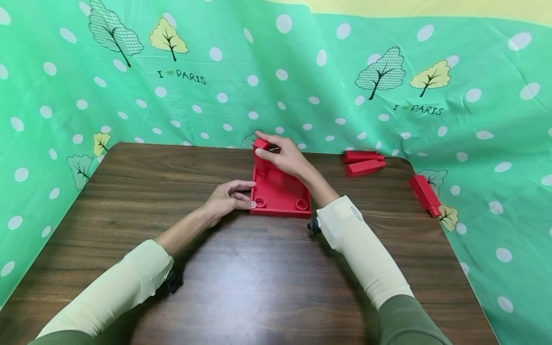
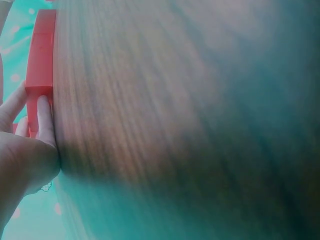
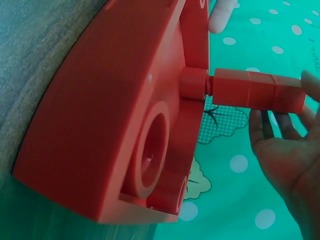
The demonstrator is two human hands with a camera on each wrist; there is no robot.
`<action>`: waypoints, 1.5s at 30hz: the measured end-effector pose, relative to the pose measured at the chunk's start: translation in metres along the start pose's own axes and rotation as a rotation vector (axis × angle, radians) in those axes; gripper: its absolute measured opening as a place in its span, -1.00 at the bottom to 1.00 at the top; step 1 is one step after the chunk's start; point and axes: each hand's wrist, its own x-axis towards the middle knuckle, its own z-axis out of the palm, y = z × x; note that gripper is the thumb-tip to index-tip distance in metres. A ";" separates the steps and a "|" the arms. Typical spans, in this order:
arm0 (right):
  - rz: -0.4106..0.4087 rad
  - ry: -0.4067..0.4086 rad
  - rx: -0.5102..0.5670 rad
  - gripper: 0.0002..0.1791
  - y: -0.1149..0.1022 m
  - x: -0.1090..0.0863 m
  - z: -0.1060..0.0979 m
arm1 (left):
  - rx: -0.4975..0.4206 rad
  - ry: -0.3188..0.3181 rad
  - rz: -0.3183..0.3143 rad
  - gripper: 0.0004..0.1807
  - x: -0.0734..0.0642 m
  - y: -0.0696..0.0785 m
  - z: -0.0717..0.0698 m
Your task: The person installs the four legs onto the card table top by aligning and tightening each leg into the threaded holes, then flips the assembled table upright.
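Note:
A red square tabletop (image 1: pixel 282 191) with raised rims and round corner sockets lies underside up on the wooden table. My left hand (image 1: pixel 226 197) holds its left side, thumb at the near left corner and fingers at the rim. My right hand (image 1: pixel 284 155) grips a red table leg (image 1: pixel 260 152) between thumb and fingers, upright over the far left socket. In the right wrist view, the leg (image 3: pixel 257 90) meets the socket (image 3: pixel 193 83), with a narrow strip of its peg showing between them. The far right socket is hidden behind my right hand and forearm in the head view.
Two more red legs (image 1: pixel 364 167) lie side by side at the far right of the wooden table (image 1: pixel 241 278). Another red leg (image 1: pixel 424 194) lies by the right edge. A green dotted cloth (image 1: pixel 276 67) hangs behind and along the sides.

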 end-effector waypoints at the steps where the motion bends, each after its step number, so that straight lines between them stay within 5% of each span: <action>1: 0.009 -0.001 0.002 -0.29 -0.001 0.000 0.000 | 0.002 0.000 0.003 -0.27 0.000 0.000 0.000; 6: 0.052 0.017 0.039 -0.32 -0.003 0.000 0.001 | 0.010 -0.002 0.005 -0.26 -0.003 0.001 -0.002; 20: 0.016 0.148 0.147 -0.47 0.003 -0.003 0.005 | 0.008 0.002 0.003 -0.25 -0.001 0.005 -0.001; 45: 0.003 0.103 -0.031 -0.38 0.007 -0.005 0.006 | -0.122 -0.005 -0.082 -0.19 -0.004 0.010 0.004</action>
